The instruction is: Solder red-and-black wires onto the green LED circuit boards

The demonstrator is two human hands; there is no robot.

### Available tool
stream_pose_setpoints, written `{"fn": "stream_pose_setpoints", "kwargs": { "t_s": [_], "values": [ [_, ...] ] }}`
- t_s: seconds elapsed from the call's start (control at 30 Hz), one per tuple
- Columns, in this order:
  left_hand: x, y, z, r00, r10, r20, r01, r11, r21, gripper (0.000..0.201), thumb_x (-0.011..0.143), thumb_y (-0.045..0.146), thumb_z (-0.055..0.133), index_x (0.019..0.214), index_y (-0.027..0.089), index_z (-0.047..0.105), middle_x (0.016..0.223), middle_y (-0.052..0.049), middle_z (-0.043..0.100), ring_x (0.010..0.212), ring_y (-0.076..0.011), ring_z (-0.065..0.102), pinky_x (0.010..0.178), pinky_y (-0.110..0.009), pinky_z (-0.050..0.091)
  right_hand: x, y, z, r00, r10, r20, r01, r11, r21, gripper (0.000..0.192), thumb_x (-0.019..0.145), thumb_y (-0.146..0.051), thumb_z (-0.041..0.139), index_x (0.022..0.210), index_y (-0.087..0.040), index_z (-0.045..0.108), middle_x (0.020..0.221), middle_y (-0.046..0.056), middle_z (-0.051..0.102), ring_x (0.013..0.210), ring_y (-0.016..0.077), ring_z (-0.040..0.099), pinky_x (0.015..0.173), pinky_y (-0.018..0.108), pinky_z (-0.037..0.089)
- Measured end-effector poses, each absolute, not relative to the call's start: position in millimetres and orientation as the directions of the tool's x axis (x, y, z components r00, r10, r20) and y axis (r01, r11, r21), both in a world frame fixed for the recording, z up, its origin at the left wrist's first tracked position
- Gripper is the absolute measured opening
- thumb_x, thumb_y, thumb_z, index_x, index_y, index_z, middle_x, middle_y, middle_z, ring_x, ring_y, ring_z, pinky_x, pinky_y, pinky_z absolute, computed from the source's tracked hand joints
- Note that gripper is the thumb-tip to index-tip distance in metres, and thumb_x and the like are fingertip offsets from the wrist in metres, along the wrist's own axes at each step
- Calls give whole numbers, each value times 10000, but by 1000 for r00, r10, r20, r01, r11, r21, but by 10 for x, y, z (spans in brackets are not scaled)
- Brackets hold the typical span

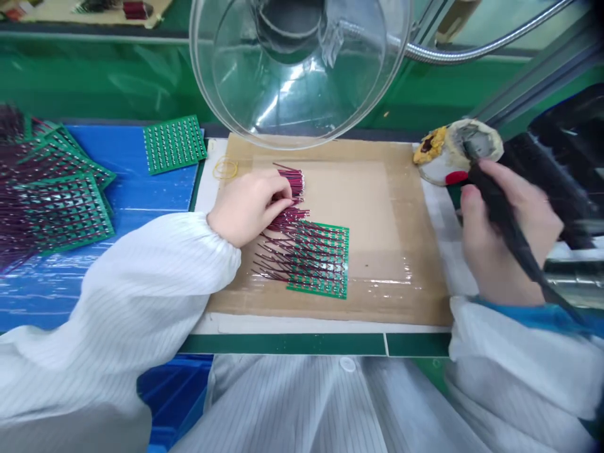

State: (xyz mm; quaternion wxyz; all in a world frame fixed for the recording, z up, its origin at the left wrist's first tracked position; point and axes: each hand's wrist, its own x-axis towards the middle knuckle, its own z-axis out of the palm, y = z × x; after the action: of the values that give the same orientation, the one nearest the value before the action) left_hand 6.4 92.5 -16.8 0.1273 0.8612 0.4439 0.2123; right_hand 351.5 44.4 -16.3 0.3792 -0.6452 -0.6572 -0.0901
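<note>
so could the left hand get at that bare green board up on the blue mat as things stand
Probably yes. The left hand rests on the red wires and grips nothing, and the bare green board lies flat, uncovered, on the blue mat just to its left.

Board stack [51, 189] cut off left, perhaps blurred

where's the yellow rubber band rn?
Head view: the yellow rubber band lies flat at the cardboard sheet's far-left corner, just beyond the left hand and right of the single green board.
</note>
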Motion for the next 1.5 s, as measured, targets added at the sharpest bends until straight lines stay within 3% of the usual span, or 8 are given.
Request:
{"fn": "stream_pose_setpoints", "kwargs": {
  "t_s": [0.13,0.3,0.5,0.6,0.7,0.83,1.07,1.5],
  "values": [
    [63,844,-158,478,836,271,667,-546,507,155,915,292,576,902,182,685,867,-30,684,776,-160,611,718,-296,467,3543,444,-173,227,777,587,859,125,-497,423,904,-383,535,1305,-248,550,1092,96,679,807,192,692,672,349,558],
    [69,692,-107,402,840,365,626,-543,560,143,933,287,564,948,191,670,865,-26,707,739,-143,646,712,-283,508,3402,269,-85,265,793,549,798,139,-587,413,860,-371,610,1255,-253,599,1000,77,682,785,177,668,659,346,546],
    [159,300,-39,495,735,463,620,-672,404,144,944,236,556,1038,203,659,984,-11,731,902,-146,692,851,-272,545,2972,-36,-79,453,594,665,589,361,-723,215,842,-401,635,929,-236,742,543,-29,522,412,95,463,416,274,348],
    [207,81,-40,547,713,439,609,-699,375,163,954,239,542,1080,209,640,1012,-6,728,918,-137,687,867,-253,537,2808,-228,-162,476,683,553,450,351,-821,289,851,-461,604,783,-209,730,537,-20,554,400,100,468,396,267,341],
    [261,-68,-81,596,710,375,532,-699,478,131,953,200,536,1044,186,630,984,-20,713,912,-127,656,865,-241,516,2738,-407,-239,409,796,447,345,319,-883,237,848,-395,617,733,-205,701,618,-17,625,395,88,478,358,242,325],
    [348,-153,-161,621,714,323,450,-663,598,105,952,147,503,953,147,609,921,-52,652,890,-140,580,836,-278,485,2731,-540,-295,330,837,436,377,307,-874,197,862,-311,595,725,-210,692,619,-40,627,372,68,449,340,231,310],
    [417,-187,-203,573,774,271,552,-608,571,104,922,200,537,863,164,615,977,-65,576,979,-200,494,920,-388,410,2729,-560,-332,218,860,461,424,342,-839,143,853,-257,592,772,-262,710,662,-51,657,473,113,547,489,285,479],
    [440,-227,-252,540,801,258,585,-578,569,93,909,209,548,866,165,618,981,-55,574,983,-204,503,896,-381,413,2734,-573,-349,131,851,508,381,429,-819,141,812,-186,602,821,-263,720,689,-61,668,478,99,546,446,296,429]
  ]
}}
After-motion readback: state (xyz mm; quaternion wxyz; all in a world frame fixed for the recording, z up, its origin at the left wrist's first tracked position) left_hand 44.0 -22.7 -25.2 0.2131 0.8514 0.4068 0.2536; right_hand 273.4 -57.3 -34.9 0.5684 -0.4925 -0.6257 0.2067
